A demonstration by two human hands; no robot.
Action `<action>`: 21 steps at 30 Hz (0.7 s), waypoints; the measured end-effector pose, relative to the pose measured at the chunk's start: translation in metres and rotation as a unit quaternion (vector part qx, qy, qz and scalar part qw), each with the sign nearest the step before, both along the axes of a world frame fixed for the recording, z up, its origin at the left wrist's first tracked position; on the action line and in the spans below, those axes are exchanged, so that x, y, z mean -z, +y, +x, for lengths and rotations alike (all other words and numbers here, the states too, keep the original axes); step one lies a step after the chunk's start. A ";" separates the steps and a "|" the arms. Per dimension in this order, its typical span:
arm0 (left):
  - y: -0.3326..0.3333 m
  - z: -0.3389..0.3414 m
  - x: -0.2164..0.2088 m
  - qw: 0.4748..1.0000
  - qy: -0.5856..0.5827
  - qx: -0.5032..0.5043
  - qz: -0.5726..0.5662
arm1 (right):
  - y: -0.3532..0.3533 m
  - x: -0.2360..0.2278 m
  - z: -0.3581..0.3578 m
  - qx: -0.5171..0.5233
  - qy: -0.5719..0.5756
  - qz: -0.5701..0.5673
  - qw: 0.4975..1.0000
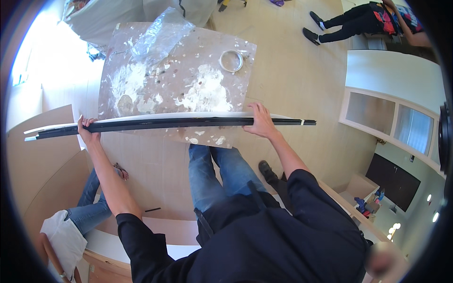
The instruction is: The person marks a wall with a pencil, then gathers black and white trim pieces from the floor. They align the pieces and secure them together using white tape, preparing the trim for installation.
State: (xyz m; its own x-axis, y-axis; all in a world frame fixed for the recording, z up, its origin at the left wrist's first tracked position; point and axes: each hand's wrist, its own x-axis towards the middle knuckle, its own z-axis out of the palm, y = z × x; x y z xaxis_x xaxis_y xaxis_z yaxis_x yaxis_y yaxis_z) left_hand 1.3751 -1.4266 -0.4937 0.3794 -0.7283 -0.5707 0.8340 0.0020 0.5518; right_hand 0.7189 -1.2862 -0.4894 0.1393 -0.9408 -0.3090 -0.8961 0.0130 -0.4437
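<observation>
A long, thin bundle of strips runs crosswise in front of me, made of a black strip (174, 124) and a white strip (188, 114) along its far side. My left hand (88, 129) is closed around it near its left end. Farther right, my right hand (260, 121) grips it with the thumb on the near side and fingers over the far side. The bundle sits over the near part of a paint-spattered board (165, 89); both ends reach beyond the board. Its exact kind I cannot tell.
On the board lie a clear plastic sheet (163, 35) and a roll of tape (231, 61). A person in a white shirt (63, 236) is at lower left, another in black trousers (349, 29) at upper right. A dark shoe (268, 172) stands near my legs. Glass-fronted cabinet (391, 113) at right.
</observation>
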 end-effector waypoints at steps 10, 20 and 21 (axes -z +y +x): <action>-0.002 0.025 -0.004 0.999 0.001 -0.009 -0.032 | 0.010 0.005 -0.041 -0.108 0.011 0.034 0.993; 0.001 0.009 -0.057 0.995 0.003 0.007 -0.094 | 0.052 -0.022 -0.048 -0.127 -0.007 -0.033 0.991; 0.013 -0.009 -0.067 0.986 0.050 0.017 -0.159 | 0.053 -0.025 -0.047 -0.120 -0.021 -0.042 0.992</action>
State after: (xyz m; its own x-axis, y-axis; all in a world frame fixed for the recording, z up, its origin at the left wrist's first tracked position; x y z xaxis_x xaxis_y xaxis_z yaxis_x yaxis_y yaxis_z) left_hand 1.3665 -1.4136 -0.4271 0.3054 -0.8874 -0.3452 0.8870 0.1333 0.4421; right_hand 0.6722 -1.2329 -0.4642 0.3739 -0.9008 -0.2208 -0.8496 -0.2371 -0.4712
